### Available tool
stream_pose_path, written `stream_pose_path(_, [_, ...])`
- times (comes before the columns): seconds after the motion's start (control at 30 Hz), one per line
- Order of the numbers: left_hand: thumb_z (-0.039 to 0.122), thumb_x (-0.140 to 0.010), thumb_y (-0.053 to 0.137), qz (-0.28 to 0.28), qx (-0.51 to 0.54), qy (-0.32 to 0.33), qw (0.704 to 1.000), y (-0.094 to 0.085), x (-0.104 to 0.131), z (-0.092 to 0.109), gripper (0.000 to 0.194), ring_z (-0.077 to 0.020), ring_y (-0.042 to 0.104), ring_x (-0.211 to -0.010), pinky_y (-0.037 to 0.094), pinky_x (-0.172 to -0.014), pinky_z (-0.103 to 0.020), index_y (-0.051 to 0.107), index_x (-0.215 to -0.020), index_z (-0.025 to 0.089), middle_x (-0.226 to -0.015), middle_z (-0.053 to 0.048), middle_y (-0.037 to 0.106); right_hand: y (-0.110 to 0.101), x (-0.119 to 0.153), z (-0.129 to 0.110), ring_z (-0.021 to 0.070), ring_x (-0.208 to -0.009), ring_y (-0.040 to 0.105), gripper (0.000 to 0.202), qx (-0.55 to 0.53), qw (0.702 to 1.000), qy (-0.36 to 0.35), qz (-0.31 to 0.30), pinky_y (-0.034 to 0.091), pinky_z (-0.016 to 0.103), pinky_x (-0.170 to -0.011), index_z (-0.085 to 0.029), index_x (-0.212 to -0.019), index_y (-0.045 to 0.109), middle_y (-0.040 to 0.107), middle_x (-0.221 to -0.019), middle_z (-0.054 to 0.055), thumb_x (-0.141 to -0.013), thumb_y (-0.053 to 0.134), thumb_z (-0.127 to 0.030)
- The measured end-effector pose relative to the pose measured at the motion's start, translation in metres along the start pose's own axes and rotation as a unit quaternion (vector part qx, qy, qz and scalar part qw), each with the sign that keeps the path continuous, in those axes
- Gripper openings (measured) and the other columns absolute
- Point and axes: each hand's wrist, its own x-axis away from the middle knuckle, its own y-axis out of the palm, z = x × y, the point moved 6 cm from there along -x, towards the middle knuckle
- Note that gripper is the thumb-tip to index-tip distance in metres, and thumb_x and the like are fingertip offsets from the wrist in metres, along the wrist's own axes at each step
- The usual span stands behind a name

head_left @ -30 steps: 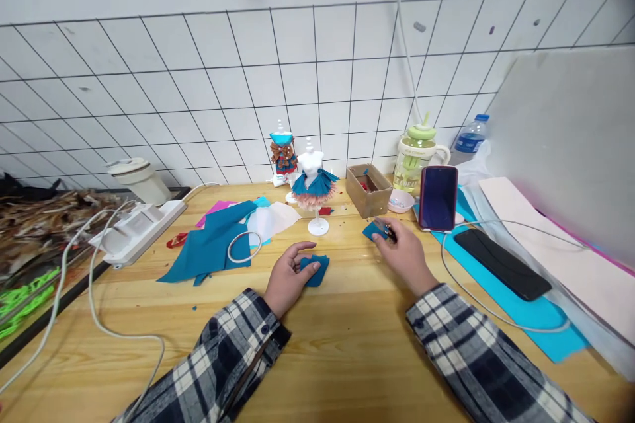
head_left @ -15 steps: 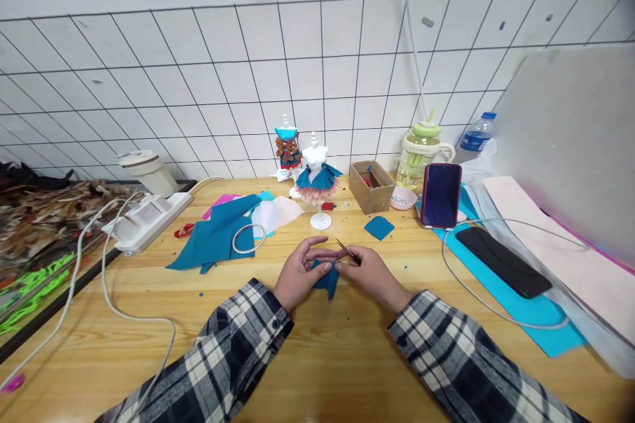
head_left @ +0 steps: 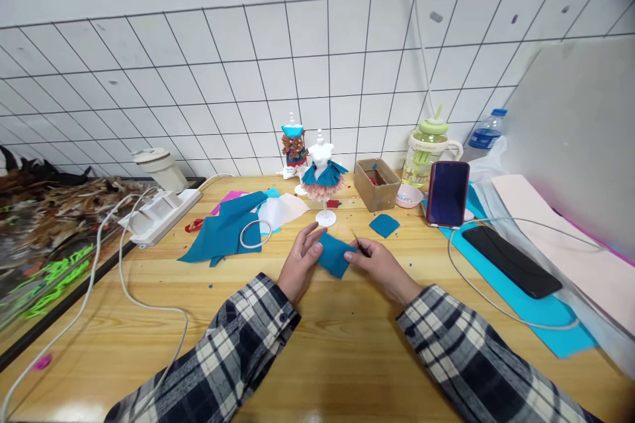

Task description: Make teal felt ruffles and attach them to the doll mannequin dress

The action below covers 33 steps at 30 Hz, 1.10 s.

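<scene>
A small teal cloth piece [head_left: 334,255] is spread flat between my two hands over the table. My left hand [head_left: 300,260] pinches its left edge between thumb and fingers. At its right edge, my right hand [head_left: 378,266] grips the cloth with thumb and finger. That same hand also keeps a slim dark pointed tool [head_left: 364,248], mostly hidden by the fingers. Just beyond stands a small white dress form [head_left: 321,154] wearing a teal and pink skirt [head_left: 325,178]. A second teal square [head_left: 384,225] lies on the table to the right.
Larger teal cloth [head_left: 223,231] and a white ring [head_left: 255,234] lie left. Behind are another dressed form [head_left: 294,145], a cardboard box [head_left: 377,195] and a pink dish [head_left: 409,196]. A phone [head_left: 448,195], black case [head_left: 510,262] and cable lie right; a power strip [head_left: 163,219] stands left.
The teal piece, bunched and folded before, is now opened out flat. My hands have moved slightly apart, and the pointed tool has tilted back into my right hand. The view has shifted a little.
</scene>
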Motion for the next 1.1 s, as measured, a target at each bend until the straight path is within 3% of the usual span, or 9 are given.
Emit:
stream_pose_path(0.07, [0.042,-0.083,0.064,-0.029,0.068,-0.078,0.994,0.004,0.003,-0.009,0.048,-0.0252,0.057,-0.115,0.041,-0.100,-0.039,0.055,-0.122,0.015,-0.128,-0.015,0.059,-0.004,0.001,-0.001,0.0113,-0.063,0.045,0.028,-0.075,0.997,0.008,0.021,0.034,0.025,-0.061,-0.018,-0.080,0.061,0.057,-0.070,-0.003,-0.070,0.070,-0.043])
stream_pose_path(0.17, [0.034,-0.085,0.063,-0.075,0.096,-0.179,0.976,0.015,0.009,-0.022,0.036,-0.0202,0.063,-0.102,0.045,-0.094,-0.032,0.062,-0.112,0.010,-0.116,-0.015,0.065,-0.007,0.001,0.001,0.0102,-0.060,0.042,0.029,-0.110,0.992,0.011,0.058,0.032,0.025,-0.059,-0.018,-0.079,0.062,0.055,-0.067,-0.004,-0.069,0.072,-0.043])
stream_pose_path(0.3, [0.032,-0.089,0.058,-0.023,0.139,-0.196,0.971,0.012,0.007,-0.020,0.031,-0.0167,0.065,-0.098,0.046,-0.091,-0.028,0.061,-0.114,0.014,-0.107,-0.010,0.069,-0.006,0.002,0.002,0.0093,-0.058,0.039,0.032,-0.163,0.984,0.014,0.075,0.028,0.024,-0.055,-0.019,-0.079,0.061,0.054,-0.068,-0.005,-0.066,0.075,-0.043])
stream_pose_path(0.37, [0.044,-0.091,0.051,-0.032,0.164,-0.235,0.957,0.013,0.008,-0.019,0.041,-0.0168,0.066,-0.096,0.047,-0.089,-0.026,0.061,-0.114,0.011,-0.104,-0.013,0.069,-0.003,0.004,0.001,0.0079,-0.054,0.035,0.034,-0.210,0.975,0.027,0.063,0.025,0.023,-0.052,-0.019,-0.079,0.059,0.050,-0.064,-0.006,-0.064,0.078,-0.042])
stream_pose_path(0.5, [0.068,-0.083,0.042,-0.159,0.152,-0.365,0.905,0.021,0.025,-0.025,0.073,-0.0191,0.067,-0.089,0.051,-0.075,-0.026,0.061,-0.115,0.006,-0.111,-0.020,0.066,0.002,0.009,-0.007,0.0068,-0.051,0.032,0.038,-0.271,0.961,0.040,0.039,0.024,0.022,-0.049,-0.020,-0.081,0.055,0.046,-0.062,-0.007,-0.062,0.080,-0.040])
stream_pose_path(0.57, [0.066,-0.080,0.051,-0.177,0.133,-0.344,0.913,0.021,0.026,-0.027,0.066,-0.0207,0.066,-0.095,0.051,-0.077,-0.027,0.062,-0.116,0.011,-0.120,-0.018,0.063,0.005,0.011,-0.008,0.0081,-0.056,0.039,0.038,-0.264,0.963,0.039,0.033,0.028,0.022,-0.052,-0.020,-0.082,0.054,0.051,-0.067,-0.005,-0.061,0.080,-0.039])
stream_pose_path(0.73, [0.035,-0.079,0.069,-0.086,0.086,-0.179,0.976,0.011,0.008,-0.021,0.042,-0.0221,0.061,-0.108,0.047,-0.090,-0.031,0.061,-0.117,0.019,-0.125,-0.011,0.062,0.009,0.010,-0.003,0.0106,-0.064,0.043,0.031,-0.171,0.985,0.021,0.015,0.034,0.023,-0.060,-0.019,-0.079,0.055,0.052,-0.071,-0.004,-0.065,0.078,-0.035])
stream_pose_path(0.93, [0.027,-0.078,0.071,-0.031,-0.026,-0.081,0.996,0.002,0.000,-0.012,0.036,-0.0209,0.066,-0.093,0.051,-0.084,-0.033,0.062,-0.111,0.016,-0.106,-0.010,0.071,0.017,0.013,-0.011,0.0145,-0.073,0.049,0.029,-0.166,0.984,0.002,-0.071,0.040,0.027,-0.068,-0.019,-0.087,0.063,0.057,-0.079,0.001,-0.078,0.065,-0.045])
stream_pose_path(1.1, [0.028,-0.079,0.069,-0.079,-0.149,0.013,0.986,0.008,0.007,0.001,0.043,-0.0251,0.064,-0.103,0.050,-0.091,-0.037,0.060,-0.119,0.018,-0.116,-0.010,0.067,0.010,0.010,-0.011,0.0142,-0.073,0.049,0.027,-0.131,0.991,0.000,-0.040,0.040,0.027,-0.069,-0.018,-0.083,0.062,0.057,-0.077,0.000,-0.075,0.068,-0.044])
